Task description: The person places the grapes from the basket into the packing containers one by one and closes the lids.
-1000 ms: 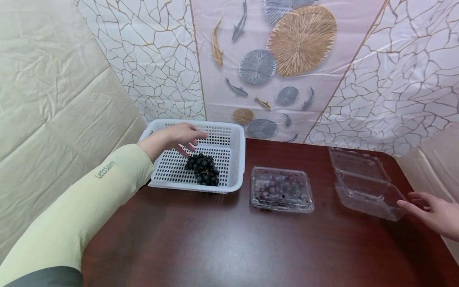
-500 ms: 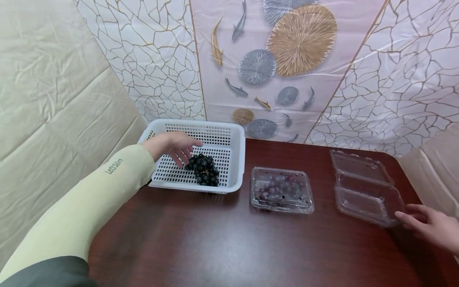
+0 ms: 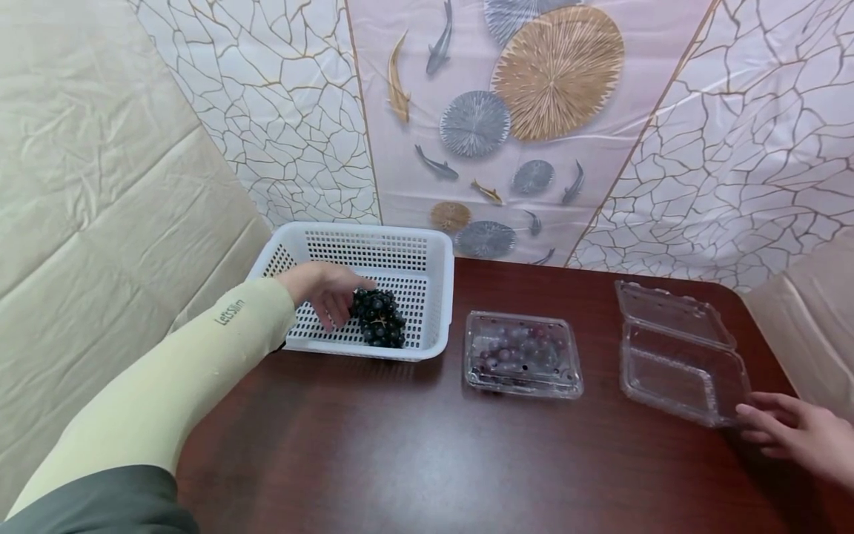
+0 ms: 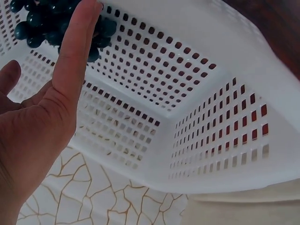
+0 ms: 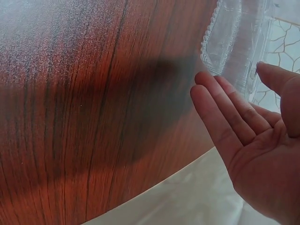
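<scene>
My left hand (image 3: 331, 291) is lowered into a white perforated plastic basket (image 3: 440, 297), at the left side of a bunch of dark grapes (image 3: 379, 320). In the left wrist view, its straight forefinger (image 4: 72, 51) overlaps the grapes (image 4: 44, 21), with the thumb apart; whether it touches them, I cannot tell. Over at the right, my right hand (image 3: 797, 434) is by the near corner of a clear plastic clamshell container (image 3: 674, 371) whose lid is folded back. Seen from the right wrist, the fingers (image 5: 225, 122) are extended, thumb apart, beside the container's edge (image 5: 234, 51).
Between the basket and the unlidded container stands a lidded clear clamshell (image 3: 523, 356) with reddish-purple grapes inside. All of these are on a dark red-brown wooden table (image 3: 427, 460). A patterned wall covering (image 3: 480, 126) rises directly behind.
My left hand has come down into the basket, reaching the grapes' left side. The right-hand container, tilted and moving earlier, now lies flatter, and my right hand has shifted slightly down with it.
</scene>
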`<control>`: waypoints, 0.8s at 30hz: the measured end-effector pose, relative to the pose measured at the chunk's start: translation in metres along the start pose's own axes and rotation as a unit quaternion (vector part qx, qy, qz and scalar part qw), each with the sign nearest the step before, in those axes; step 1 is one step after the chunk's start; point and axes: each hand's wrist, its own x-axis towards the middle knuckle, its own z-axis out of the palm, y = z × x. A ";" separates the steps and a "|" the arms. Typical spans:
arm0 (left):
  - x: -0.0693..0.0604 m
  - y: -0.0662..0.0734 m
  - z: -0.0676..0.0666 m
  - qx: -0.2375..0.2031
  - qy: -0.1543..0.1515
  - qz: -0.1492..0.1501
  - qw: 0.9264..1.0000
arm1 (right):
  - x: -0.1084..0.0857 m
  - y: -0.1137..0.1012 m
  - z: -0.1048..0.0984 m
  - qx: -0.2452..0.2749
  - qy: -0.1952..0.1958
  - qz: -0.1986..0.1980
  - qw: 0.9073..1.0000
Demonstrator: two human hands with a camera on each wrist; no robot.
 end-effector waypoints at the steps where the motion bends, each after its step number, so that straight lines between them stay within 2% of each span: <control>1: 0.001 -0.001 0.001 -0.001 0.001 -0.003 1.000 | 0.000 0.000 0.000 0.006 -0.001 -0.001 1.000; 6: 0.008 -0.002 0.006 -0.011 0.004 -0.006 1.000 | 0.000 0.002 0.002 0.016 -0.005 -0.005 1.000; 14: 0.018 0.005 0.011 -0.031 0.004 0.014 0.999 | 0.000 0.000 0.005 0.001 -0.010 0.002 1.000; 20: 0.022 0.011 0.013 -0.060 0.008 0.046 0.997 | 0.000 -0.004 0.005 -0.009 -0.017 0.010 1.000; 24: 0.023 0.015 0.015 -0.060 0.013 0.066 0.996 | 0.001 -0.005 0.005 -0.012 -0.018 0.012 1.000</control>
